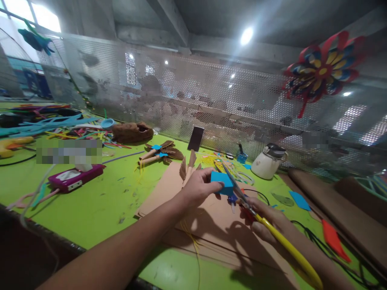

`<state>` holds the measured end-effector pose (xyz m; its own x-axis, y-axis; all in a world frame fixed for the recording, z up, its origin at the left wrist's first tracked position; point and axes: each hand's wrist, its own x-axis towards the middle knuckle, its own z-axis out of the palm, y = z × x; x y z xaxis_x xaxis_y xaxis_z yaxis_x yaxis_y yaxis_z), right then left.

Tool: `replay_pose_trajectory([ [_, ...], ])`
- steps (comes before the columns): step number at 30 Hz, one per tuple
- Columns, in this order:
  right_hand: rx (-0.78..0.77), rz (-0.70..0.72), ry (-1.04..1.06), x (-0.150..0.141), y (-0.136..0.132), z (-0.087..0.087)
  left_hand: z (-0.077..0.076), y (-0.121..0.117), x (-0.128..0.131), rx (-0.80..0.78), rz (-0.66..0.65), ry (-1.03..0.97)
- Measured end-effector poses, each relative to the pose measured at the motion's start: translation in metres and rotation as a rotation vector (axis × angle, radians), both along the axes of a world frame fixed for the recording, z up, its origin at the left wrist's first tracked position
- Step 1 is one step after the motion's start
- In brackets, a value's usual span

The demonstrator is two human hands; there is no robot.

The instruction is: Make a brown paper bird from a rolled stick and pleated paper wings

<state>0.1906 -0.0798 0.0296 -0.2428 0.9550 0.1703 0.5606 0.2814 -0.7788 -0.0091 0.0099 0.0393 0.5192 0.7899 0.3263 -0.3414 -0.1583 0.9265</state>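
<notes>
A small blue sheet (220,182), foam or paper, is pinched between the thumb and fingers of my left hand (199,185). My right hand (266,217) grips scissors (238,192) with long yellow handles, their blades reaching up to the blue sheet's right edge. Something red and a dark blue tip (232,199) show behind my right fingers; I cannot tell what they belong to. Below both hands lie stacked brown sheets (163,193). Just beyond my left hand is a brown rolled piece with pleated, wing-like parts (190,165) and yellow strings.
Two similar brown rolled pieces (161,155) with blue patches lie farther left. A phone (196,138) leans near the mesh panel, and a white jug (267,162) stands to the right. A purple power strip (75,177) is at left; red and blue scraps and black cables lie right.
</notes>
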Motion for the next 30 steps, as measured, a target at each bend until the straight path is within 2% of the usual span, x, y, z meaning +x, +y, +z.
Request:
replay_pose_trajectory([
  [7,-0.008,0.038,-0.015,-0.0004,-0.004,0.0087,0.0017,0.0049,-0.0041,-0.015,-0.07,0.005],
  [15,-0.008,0.082,-0.041,0.0051,0.0,0.0007,0.0069,0.0041,-0.0084,-0.064,-0.167,0.022],
  [30,-0.025,0.049,-0.025,0.0007,-0.001,0.0037,0.006,0.0059,-0.0074,-0.086,-0.112,0.059],
])
